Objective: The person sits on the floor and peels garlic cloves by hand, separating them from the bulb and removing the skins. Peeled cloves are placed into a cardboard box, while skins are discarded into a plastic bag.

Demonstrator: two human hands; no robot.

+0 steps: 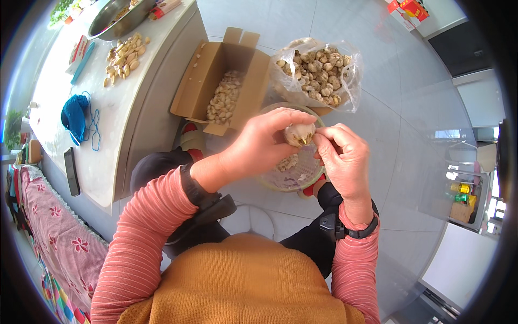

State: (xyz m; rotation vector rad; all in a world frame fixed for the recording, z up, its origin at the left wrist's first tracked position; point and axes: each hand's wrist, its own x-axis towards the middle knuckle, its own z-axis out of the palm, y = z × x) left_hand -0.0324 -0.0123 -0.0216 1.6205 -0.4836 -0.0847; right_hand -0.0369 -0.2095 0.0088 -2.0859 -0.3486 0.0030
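A whole garlic bulb is held between the fingers and thumb of my left hand. My right hand pinches at the right edge of the bulb with thumb and forefinger; its other fingers are curled. Below both hands a round plastic basket stands on the floor, with pale garlic skins in it. Beyond it is a clear plastic bag full of garlic bulbs. To its left an open cardboard box contains many loose garlic cloves.
On the counter at left lie a pile of cloves, a steel bowl, blue knitting with yarn and a phone. A flowered cloth is at lower left. My knees flank the basket.
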